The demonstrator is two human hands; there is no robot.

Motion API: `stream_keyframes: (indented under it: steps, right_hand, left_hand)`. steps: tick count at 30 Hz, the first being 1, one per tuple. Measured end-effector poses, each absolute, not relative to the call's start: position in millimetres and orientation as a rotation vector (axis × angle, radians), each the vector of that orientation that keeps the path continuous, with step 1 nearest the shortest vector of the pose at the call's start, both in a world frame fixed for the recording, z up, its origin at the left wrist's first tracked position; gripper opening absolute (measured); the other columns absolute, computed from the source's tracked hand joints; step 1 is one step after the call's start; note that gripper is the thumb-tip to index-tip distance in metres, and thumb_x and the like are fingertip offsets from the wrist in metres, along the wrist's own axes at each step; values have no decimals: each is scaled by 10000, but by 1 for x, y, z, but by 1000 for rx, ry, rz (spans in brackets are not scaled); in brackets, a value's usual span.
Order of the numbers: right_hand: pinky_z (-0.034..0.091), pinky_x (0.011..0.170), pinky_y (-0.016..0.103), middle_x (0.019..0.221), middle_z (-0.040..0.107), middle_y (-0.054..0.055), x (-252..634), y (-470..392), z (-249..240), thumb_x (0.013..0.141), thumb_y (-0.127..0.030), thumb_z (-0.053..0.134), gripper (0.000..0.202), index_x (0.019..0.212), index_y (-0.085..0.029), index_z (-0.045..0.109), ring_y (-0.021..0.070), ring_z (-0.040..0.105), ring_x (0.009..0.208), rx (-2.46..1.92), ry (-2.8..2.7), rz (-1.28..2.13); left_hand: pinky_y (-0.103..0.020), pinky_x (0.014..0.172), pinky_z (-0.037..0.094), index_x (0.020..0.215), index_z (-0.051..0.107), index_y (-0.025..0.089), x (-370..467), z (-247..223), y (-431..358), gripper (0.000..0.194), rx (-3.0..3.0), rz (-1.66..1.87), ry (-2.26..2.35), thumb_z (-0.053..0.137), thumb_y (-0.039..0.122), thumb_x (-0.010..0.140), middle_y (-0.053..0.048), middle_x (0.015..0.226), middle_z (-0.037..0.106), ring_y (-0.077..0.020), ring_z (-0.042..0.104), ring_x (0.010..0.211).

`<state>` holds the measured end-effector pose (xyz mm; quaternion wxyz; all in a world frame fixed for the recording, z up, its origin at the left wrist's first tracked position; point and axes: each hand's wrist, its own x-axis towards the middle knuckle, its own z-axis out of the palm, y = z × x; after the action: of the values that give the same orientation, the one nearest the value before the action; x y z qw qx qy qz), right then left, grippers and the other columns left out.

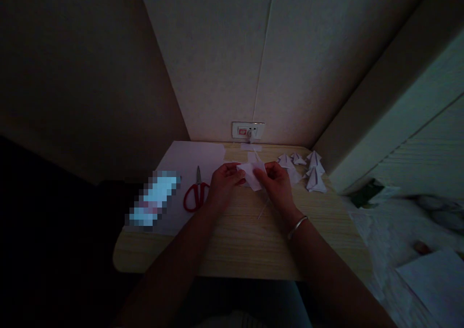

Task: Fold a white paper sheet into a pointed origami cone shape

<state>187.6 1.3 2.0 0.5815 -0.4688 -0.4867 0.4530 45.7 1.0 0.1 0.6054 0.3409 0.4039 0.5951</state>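
A small piece of white paper is held up between both hands, above the wooden table. My left hand pinches its left side, thumb on top. On the other side, my right hand grips the paper's right part with its thumb pressed on the face. Whether the paper has folds is hard to make out in the dim light. Red-handled scissors lie left of my left hand, on a large white sheet. Several folded paper figures stand to the right of my right hand.
A pixelated, brightly lit screen lies on the sheet at the left. Paper strips lie near the back edge of the table. A wall socket sits behind it. More paper lies on a pale surface at the right.
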Motion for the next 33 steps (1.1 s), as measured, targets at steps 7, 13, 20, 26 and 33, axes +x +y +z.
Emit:
stream_keyframes:
  steps: [7, 13, 20, 26, 33]
  right_hand:
    - [430, 520, 246, 682, 586, -26, 182, -3, 1, 708, -393, 672, 275, 900, -246, 542, 128, 527, 574, -1062, -1187, 1104]
    - [424, 538, 239, 748, 578, -21, 183, -6, -4, 742, -348, 672, 236, 932, -259, 565, 124, 526, 614, -1042, -1312, 1004]
    - [475, 650, 283, 849, 620, 31, 189, -8, -3, 800, -223, 582, 135, 860, -253, 700, 167, 584, 786, -967, -1606, 704]
    - [480, 573, 256, 861, 619, 46, 193, -9, -2, 805, -175, 531, 233, 928, -262, 709, 173, 586, 797, -940, -1747, 684]
    - [484, 569, 250, 851, 604, 49, 197, -9, -2, 814, -170, 512, 270, 984, -257, 703, 162, 583, 762, -934, -1897, 628]
  left_hand:
    - [-315, 720, 516, 791, 595, 152, 51, -1, -1, 273, 660, 1366, 839, 740, 319, 631, -35, 787, 690, -157, 658, 709]
    - [-274, 641, 504, 737, 647, 135, 47, 8, -1, 229, 747, 1391, 927, 737, 300, 606, -16, 715, 672, -126, 609, 622]
    - [-260, 610, 494, 714, 650, 137, 45, 7, -1, 222, 760, 1387, 925, 732, 320, 618, -4, 693, 649, -115, 579, 605]
    - [-227, 576, 460, 701, 644, 145, 43, 4, 2, 226, 726, 1396, 933, 741, 327, 608, 4, 672, 640, -97, 562, 575]
    - [-238, 583, 466, 705, 646, 146, 41, 4, 3, 267, 800, 1403, 1016, 725, 386, 619, -7, 676, 642, -108, 561, 581]
